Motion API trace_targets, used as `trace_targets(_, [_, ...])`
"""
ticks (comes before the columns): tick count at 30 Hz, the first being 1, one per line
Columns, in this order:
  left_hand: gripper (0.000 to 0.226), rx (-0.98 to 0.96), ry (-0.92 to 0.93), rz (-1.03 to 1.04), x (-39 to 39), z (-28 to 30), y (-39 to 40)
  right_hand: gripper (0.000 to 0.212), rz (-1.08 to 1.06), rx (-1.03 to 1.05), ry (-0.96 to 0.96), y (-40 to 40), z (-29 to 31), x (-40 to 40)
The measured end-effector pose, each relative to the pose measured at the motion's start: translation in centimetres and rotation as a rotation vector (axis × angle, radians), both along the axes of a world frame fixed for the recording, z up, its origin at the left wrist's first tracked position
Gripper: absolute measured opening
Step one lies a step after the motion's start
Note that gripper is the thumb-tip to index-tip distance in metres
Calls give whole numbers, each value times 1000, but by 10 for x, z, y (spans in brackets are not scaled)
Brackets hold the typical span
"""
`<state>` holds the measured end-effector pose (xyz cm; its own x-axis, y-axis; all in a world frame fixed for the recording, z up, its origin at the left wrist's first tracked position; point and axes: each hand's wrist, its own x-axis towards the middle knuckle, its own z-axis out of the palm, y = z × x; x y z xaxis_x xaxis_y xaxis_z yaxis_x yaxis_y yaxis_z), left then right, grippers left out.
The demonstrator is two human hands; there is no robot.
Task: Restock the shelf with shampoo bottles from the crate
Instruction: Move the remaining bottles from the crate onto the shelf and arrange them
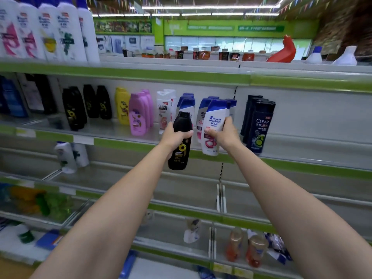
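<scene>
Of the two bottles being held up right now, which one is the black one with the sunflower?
The black sunflower bottle is in the left hand. The right hand grips a white Head & Shoulders bottle with a blue cap.

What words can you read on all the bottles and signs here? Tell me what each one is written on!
"head & shoulders": on the white bottle with a blue cap that the right hand holds.
"CLEAR": on the dark blue bottle at the right of the shelf.
"CLEAR": on the white bottle on the same shelf.
Too blurred or small to read: the black sunflower bottle in the left hand, the green signs far back, the price tags.
</scene>
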<state>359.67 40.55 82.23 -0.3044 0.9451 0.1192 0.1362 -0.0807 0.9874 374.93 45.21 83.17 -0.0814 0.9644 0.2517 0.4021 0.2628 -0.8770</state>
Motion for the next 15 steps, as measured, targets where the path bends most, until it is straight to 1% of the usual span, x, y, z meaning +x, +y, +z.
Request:
trace_targets(4, [51,17,-3,-15,-14,7,19,52,-94,57,0,19,3,-21])
trace_targets(8, [44,20,-9,-47,-26,5,39,51,-131,76,-29,32,-2,-39])
trace_targets(15, [49,14,-36,-114,-35,4,61,52,-229,106,-88,45,-11,-58])
